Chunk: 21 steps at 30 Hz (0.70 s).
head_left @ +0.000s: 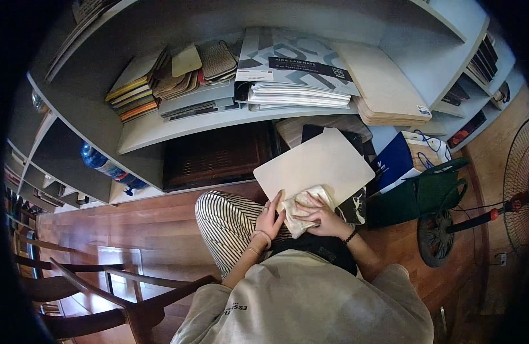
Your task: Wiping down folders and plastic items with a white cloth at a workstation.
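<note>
A cream rectangular panel [316, 163] with rounded corners lies tilted in front of my lap, its far end toward the shelf. My left hand [269, 220] grips the panel's near left edge with fingers and thumb. Bunched under my right hand [325, 218] is a crumpled off-white cloth [302, 206], pressed on the panel's near part. The right fingers are bent over the cloth. Part of the panel's near edge is hidden by the cloth and both hands. Dark sheets [356, 206] show beneath the panel's right side.
A shelf [218, 123] holds a thick binder [299, 60], stacked pale panels [385, 86] and sample boards [135, 83]. To the right stand a blue-and-white bag [399, 160], a dark green bag [413, 195] and a fan [516, 200]. Wooden chairs [132, 304] are at lower left.
</note>
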Each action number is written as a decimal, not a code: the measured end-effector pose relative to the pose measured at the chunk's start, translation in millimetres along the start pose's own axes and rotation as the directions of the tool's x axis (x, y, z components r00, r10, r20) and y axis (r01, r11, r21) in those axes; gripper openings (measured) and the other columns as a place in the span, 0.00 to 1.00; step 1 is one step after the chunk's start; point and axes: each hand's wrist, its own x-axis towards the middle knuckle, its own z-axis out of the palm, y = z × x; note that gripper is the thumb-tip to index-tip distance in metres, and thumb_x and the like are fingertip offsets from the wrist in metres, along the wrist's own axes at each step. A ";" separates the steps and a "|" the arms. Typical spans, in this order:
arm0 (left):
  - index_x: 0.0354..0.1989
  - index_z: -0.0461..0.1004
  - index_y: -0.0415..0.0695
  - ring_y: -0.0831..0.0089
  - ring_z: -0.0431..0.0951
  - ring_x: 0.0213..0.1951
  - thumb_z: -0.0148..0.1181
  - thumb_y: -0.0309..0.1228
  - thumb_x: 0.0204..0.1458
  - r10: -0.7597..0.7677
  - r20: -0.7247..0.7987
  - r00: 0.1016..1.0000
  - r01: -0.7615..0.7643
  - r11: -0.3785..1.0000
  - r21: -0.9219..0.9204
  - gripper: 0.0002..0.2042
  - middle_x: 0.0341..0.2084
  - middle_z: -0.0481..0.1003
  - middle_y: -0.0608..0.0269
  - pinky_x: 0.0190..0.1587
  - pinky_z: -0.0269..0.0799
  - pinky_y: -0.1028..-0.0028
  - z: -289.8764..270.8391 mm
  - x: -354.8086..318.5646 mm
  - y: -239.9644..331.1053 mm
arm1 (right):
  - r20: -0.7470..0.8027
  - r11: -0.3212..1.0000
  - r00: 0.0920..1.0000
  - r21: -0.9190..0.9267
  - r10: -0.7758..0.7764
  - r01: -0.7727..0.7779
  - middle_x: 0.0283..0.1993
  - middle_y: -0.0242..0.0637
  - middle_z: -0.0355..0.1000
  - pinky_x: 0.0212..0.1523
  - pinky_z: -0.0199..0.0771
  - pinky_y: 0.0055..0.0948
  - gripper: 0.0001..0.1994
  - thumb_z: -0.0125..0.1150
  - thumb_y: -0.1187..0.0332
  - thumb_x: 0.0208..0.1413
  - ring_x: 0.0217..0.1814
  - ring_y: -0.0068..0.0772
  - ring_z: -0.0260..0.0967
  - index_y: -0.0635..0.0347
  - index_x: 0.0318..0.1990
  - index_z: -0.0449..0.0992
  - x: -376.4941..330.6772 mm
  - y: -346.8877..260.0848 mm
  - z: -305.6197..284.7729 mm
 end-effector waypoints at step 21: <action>0.68 0.54 0.52 0.51 0.71 0.54 0.48 0.42 0.60 0.009 0.013 1.000 -0.009 1.000 -0.011 0.27 0.57 0.66 0.49 0.52 0.69 0.64 -3.7 0.6 3.9 | -0.160 0.977 0.964 0.018 0.211 -0.211 0.68 0.25 0.60 0.72 0.29 0.56 0.26 0.66 0.67 0.42 0.77 0.50 0.35 0.39 0.55 0.76 -17.1 4.4 -4.7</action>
